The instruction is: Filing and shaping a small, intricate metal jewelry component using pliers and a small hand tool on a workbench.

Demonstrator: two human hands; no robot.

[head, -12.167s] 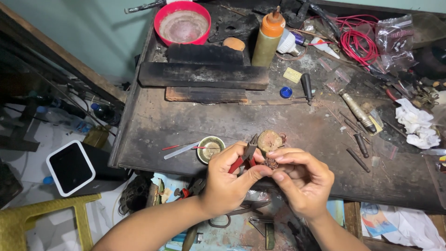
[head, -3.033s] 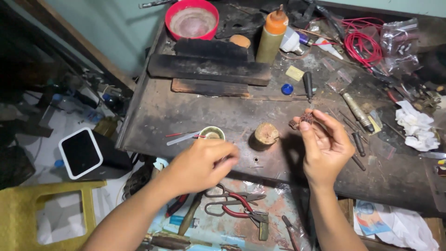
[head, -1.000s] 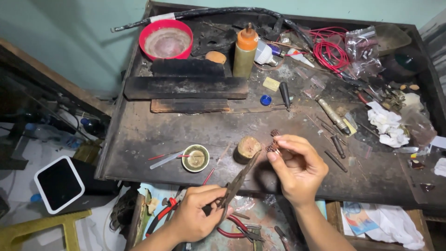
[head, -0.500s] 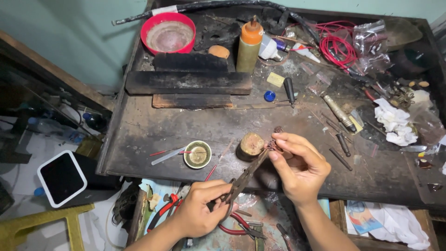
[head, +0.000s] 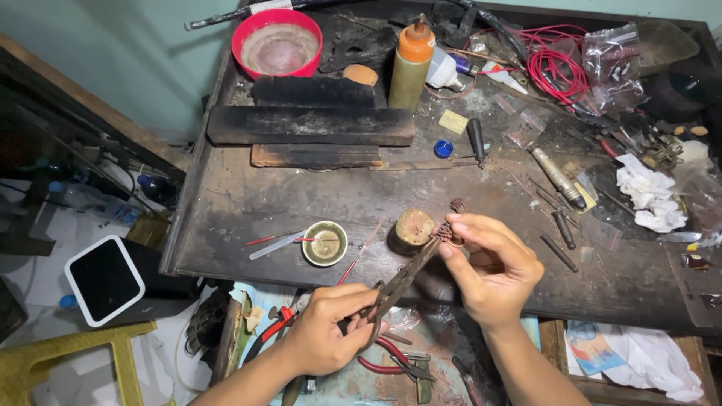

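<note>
Clutter crowds the far half of the bench [head: 226,195]: a red bowl [head: 277,43] at the far left corner, charred black blocks [head: 310,125] in front of it, an orange-capped bottle [head: 411,64], a coil of red wire [head: 556,71] and crumpled white tissue [head: 650,197] toward the right edge. Nearer the front edge sit a small round brass dish [head: 325,243] and a stubby wooden stump [head: 412,229], which stands just left of my work. The benchtop is dark, scorched and gritty.

My left hand [head: 323,334], off the front edge, is closed around the handles of long dark metal pliers [head: 398,282], which slant up and right. My right hand [head: 489,267] pinches a small spiky brown bead [head: 444,231] between thumb and fingertips, above the front edge beside the stump. The pliers' tips meet the bead just below my right fingertips; whether they clamp it I cannot tell. Red-handled cutters [head: 383,365] lie in the open drawer below.
</note>
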